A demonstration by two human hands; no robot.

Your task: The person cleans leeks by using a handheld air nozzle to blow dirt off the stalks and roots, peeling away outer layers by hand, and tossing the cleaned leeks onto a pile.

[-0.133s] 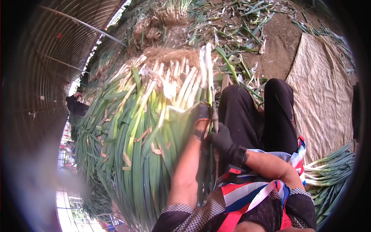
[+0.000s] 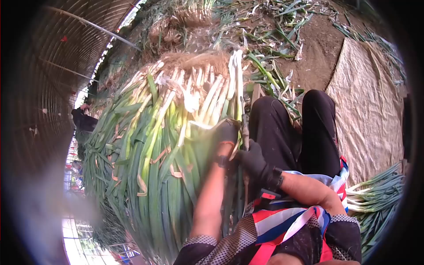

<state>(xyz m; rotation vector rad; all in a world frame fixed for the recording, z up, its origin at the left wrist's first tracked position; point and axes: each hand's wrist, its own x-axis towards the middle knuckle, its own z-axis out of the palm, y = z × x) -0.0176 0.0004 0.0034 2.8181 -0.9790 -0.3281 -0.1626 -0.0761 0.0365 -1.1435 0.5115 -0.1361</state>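
Beside my knees my right hand (image 2: 254, 160), in a black glove, closes round a long thin green onion (image 2: 239, 77). Its white end points away from me, and its lower part looks brown and narrow. My left hand (image 2: 226, 132), also gloved, is just left of it over the pile of green onions (image 2: 154, 141). Blurred by motion, that hand looks closed on a pale leaf (image 2: 202, 125) that runs across its top; its fingertips are hidden. The pile's white stems and brown roots lie at the far end, with green leaves spreading toward me.
A beige woven sheet (image 2: 369, 110) covers the ground at right. More green onions (image 2: 375, 196) lie at lower right. Stripped leaves (image 2: 287, 31) litter the soil beyond my knees. Another person (image 2: 84, 119) is at the far left, near the ribbed tunnel wall (image 2: 57, 75).
My left hand has shifted slightly left and toward me, away from the held stalk. My right hand stays almost in place. The whole view has shifted a little.
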